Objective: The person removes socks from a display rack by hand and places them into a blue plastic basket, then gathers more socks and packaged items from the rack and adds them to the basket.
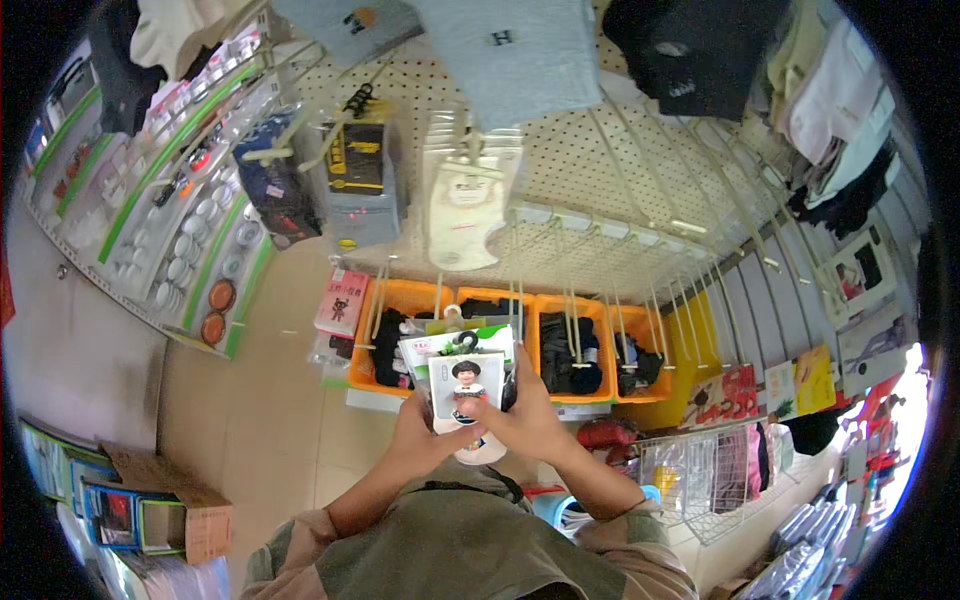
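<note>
A small stack of packaged socks (459, 375) sits between my two hands in front of my chest. The top pack has a white card with a printed picture of a person, and a black plastic hook at its upper end. My left hand (418, 433) grips the stack along its left side, thumb over the lower front. From the right, my right hand (529, 421) holds the other side, its thumb lying across the card. Behind the top pack, other cards with green and white print stick out. Orange plastic baskets (576, 300) with dark socks stand beyond the stack.
Long metal hooks (600, 330) project from a pegboard (555, 169), some with packaged socks (466, 210). Hanging garments (517, 60) are overhead. Shelves of small goods (180, 255) line the left; a cardboard box (206, 525) sits lower left, a wire basket (705, 480) lower right.
</note>
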`<state>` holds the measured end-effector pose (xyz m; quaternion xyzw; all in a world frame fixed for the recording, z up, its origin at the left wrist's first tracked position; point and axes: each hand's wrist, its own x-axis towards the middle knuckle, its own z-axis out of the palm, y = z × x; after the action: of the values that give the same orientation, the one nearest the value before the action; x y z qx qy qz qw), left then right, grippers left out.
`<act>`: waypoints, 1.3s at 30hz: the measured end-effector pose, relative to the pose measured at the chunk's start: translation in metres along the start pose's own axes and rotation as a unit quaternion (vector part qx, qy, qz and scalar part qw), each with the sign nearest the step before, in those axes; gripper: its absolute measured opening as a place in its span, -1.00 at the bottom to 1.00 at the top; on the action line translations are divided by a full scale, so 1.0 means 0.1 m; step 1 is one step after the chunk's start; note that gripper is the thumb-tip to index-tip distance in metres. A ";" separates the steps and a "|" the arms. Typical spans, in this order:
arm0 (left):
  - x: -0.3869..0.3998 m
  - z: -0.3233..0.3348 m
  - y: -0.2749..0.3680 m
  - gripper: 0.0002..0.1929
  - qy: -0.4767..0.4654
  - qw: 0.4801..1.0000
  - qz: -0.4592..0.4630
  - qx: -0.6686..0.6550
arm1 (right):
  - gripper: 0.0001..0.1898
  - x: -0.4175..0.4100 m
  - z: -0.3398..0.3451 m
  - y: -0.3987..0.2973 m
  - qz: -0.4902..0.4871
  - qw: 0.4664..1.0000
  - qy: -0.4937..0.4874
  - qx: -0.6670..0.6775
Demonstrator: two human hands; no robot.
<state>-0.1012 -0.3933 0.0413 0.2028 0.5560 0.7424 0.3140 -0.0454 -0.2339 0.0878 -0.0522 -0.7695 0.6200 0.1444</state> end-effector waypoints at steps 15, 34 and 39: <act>-0.43 -0.95 0.04 -0.46 0.041 0.988 -0.005 -0.147 | 0.11 1.53 -0.24 0.23 -0.191 0.967 0.161 -0.041; -0.81 -1.12 0.00 -0.51 0.126 0.985 -0.025 -0.117 | 0.21 2.25 -0.31 0.14 -0.045 0.997 0.009 -0.068; -0.84 -1.07 0.01 -0.49 0.120 0.986 -0.036 -0.113 | 0.06 2.26 -0.35 0.21 -0.051 0.996 0.018 -0.065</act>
<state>-0.1105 -0.5263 0.0142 0.0555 0.5087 0.8078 0.2926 -0.2528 -0.1376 0.1095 -0.0333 -0.8070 0.5593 0.1865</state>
